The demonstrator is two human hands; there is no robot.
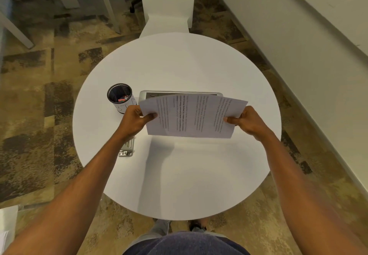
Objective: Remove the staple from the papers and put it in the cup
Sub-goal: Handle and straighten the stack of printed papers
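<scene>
Printed white papers [191,115] are held in the air above the round white table [179,175], fanned slightly apart at the top. My left hand [135,119] pinches their left edge and my right hand [247,121] pinches their right edge. A black mesh cup [119,97] stands on the table just left of the papers, with small red items inside. I cannot make out the staple. A metal staple remover [126,149] lies on the table under my left wrist, partly hidden.
A grey recessed panel [151,95] in the table top shows behind the papers. A white chair [167,6] stands at the far side. A white wall runs along the right. Patterned carpet surrounds the table.
</scene>
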